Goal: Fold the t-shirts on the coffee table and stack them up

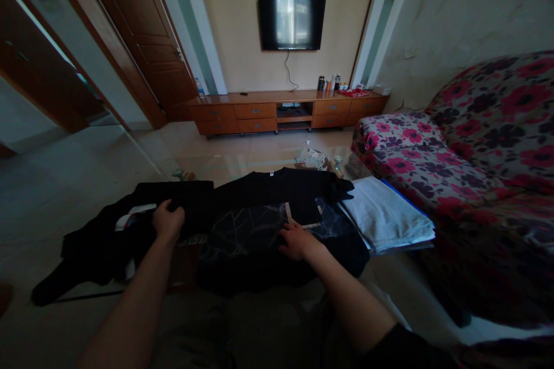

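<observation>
A black long-sleeved top (277, 187) is spread on the glass table, its neckline with a small white label pointing away from me. Its lower part bears a dark grey panel with pale branching lines (242, 230) and a pale-edged black patch (305, 216). My right hand (298, 242) lies on this part, fingers stretched out over the cloth. On the left, my left hand (168, 220) has its fingers curled at another dark garment (104, 230); the low light hides exactly what they grip. Beside that hand a white object with coloured marks (134, 216) shows among the dark cloth.
A pale grey folded cloth (385, 213) lies at the table's right end. The glass table (208, 170) extends beyond the clothes. A flowered sofa (467, 173) stands close on the right. Across the floor are a wooden TV cabinet (255, 112) and a wall-mounted television (292, 23).
</observation>
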The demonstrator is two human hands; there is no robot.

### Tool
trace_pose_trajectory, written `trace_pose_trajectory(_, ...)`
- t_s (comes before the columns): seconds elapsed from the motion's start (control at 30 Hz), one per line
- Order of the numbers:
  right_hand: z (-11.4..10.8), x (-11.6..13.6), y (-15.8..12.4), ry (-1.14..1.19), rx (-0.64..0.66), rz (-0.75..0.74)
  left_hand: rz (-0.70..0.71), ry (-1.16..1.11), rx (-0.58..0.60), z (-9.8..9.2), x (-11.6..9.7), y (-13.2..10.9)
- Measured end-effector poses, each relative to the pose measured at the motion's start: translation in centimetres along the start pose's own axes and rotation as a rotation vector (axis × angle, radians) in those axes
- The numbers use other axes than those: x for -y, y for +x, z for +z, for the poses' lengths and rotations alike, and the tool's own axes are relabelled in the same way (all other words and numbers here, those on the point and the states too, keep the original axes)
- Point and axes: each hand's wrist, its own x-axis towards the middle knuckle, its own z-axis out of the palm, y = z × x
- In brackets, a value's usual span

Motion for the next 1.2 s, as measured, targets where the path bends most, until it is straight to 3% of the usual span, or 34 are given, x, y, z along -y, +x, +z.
trace_pose_trajectory(0.03,0.0,0.0,0.0,-0.003,0.005,0.002,0.092,0.008,0.017,0.3,-1.1,-0.7)
trace_pose_trajectory(0.13,0.0,0.0,0.1,-0.004,0.01,-0.002,0.591,0.069,0.185,2.1,-4.8,-4.0)
trace_pose_trajectory(0.2,0.0,-0.1,0.0,0.0,0.012,-0.006,0.752,0.111,0.503,3.5,-6.7,-6.4)
trace_pose_trajectory(0.23,0.0,-0.1,0.0,0.003,0.015,-0.007,0.754,0.128,0.612,4.1,-7.2,-7.3)
trace_pose_trajectory(0.3,-0.1,-0.3,-0.1,0.007,0.028,-0.002,0.698,0.166,0.641,5.0,-7.1,-8.2)
trace_pose_trajectory(0.4,-0.1,-0.6,-0.2,0.014,0.035,0.0,0.632,0.312,0.489,5.5,-4.9,-7.8)
trace_pose_trajectory(0.47,0.0,-0.7,-0.2,0.016,0.029,-0.005,0.555,0.46,0.452,5.5,-2.9,-7.0)
trace_pose_trajectory(0.63,0.3,-0.7,0.0,0.012,0.011,-0.023,0.196,0.515,0.561,4.9,0.2,-5.8)
trace_pose_trajectory(0.97,0.4,-1.0,0.0,0.033,0.025,-0.032,-0.076,0.38,0.754,3.0,0.4,-5.9)
trace_pose_trajectory(1.1,0.4,-0.9,0.1,0.034,0.028,-0.018,-0.088,0.32,0.841,2.2,0.3,-5.9)
trace_pose_trajectory(1.2,0.3,-0.8,0.0,0.028,0.028,-0.021,-0.06,0.301,0.836,2.1,0.2,-6.1)
